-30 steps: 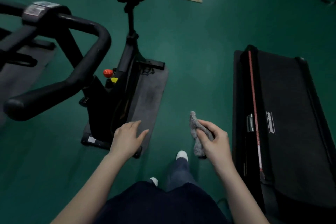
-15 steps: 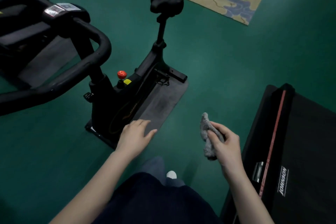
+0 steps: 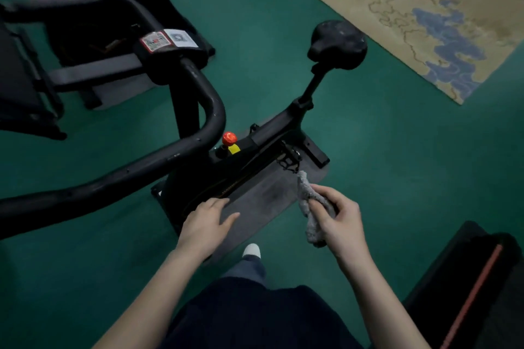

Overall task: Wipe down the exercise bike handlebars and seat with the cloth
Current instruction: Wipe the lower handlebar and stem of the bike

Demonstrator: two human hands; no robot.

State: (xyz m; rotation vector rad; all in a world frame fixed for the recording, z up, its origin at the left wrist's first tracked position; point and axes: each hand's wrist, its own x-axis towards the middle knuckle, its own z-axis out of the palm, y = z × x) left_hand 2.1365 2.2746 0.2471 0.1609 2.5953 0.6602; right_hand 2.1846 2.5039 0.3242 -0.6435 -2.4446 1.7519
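The right hand (image 3: 338, 221), at about five o'clock in the view, has its grip clenched around a grey cloth (image 3: 307, 197). The cloth is bunched so that one end sticks up past the fingers and the other hangs below the palm. Holding it gathered like this looks meant to keep it off the green floor (image 3: 397, 164) and ready to press onto a surface. The left hand (image 3: 205, 224), at seven o'clock, has a released grip, fingers relaxed and grasping nothing. It hangs in the air above the dark mat (image 3: 263, 201) under the bike (image 3: 246, 161), probably kept free to steady the frame once wiping begins. The cloth touches no part of the bike. The handlebars (image 3: 211, 110) sweep from eleven o'clock round to eight, nearer the left hand, while the seat (image 3: 337, 44) stands on its post at one o'clock, well apart from both hands. Judging by this, the task is at its very start. The person stands beside the bike, one shoe (image 3: 251, 251) at six o'clock, likely so that both parts are within reach.
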